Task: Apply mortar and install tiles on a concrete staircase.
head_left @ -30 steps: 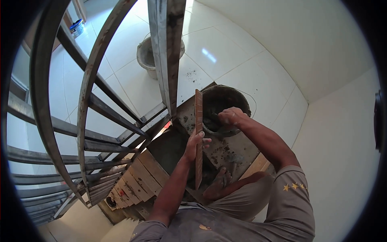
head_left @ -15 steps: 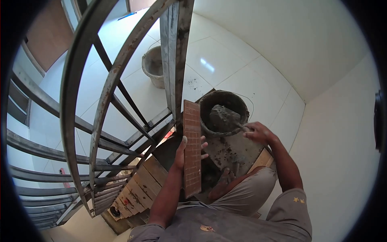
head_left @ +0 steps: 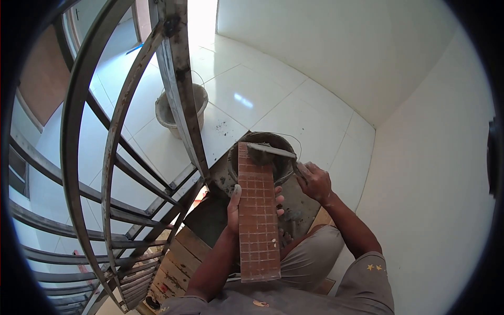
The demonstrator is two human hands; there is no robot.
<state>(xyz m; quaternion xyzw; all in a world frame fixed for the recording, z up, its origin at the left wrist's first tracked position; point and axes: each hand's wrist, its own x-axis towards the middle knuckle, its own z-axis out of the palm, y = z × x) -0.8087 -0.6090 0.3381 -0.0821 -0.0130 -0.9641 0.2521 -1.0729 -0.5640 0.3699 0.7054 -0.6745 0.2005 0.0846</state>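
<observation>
Curved metal stair railing (head_left: pixel 110 157) fills the left, same as a second ago. White tiled floor (head_left: pixel 273 100) below, white wall (head_left: pixel 436 157) on the right.

Two buckets: a grey one (head_left: pixel 167 113) well off behind the rail post, unchanged; a dark mortar bucket (head_left: pixel 262 157) just ahead of the knees, on a mortar-stained board (head_left: pixel 299 210).

What changed: the long brown tile (head_left: pixel 257 218) has turned. A second ago it stood edge-on to the camera; now its gridded back faces up, lengthwise away from the body, far end over the bucket rim. Left hand (head_left: pixel 236 207) is wrapped around the tile's near-middle from underneath, thumb on the left edge, fingertips showing on the right edge. Firm closed grip.

Right hand (head_left: pixel 315 181) has come out of the bucket. It was down inside the rim a second ago; now it is closed on the trowel handle, just right of the bucket. Trowel (head_left: pixel 270 152) blade lies across the tile's far end with a grey lump of mortar on it. Touching the tile or just above it, can't tell from this angle; probably in contact.

Read: scoop is done, tile is presented back-up, mortar is at the tile. Grid on the tile looks bare otherwise, so spreading has barely started.
</observation>
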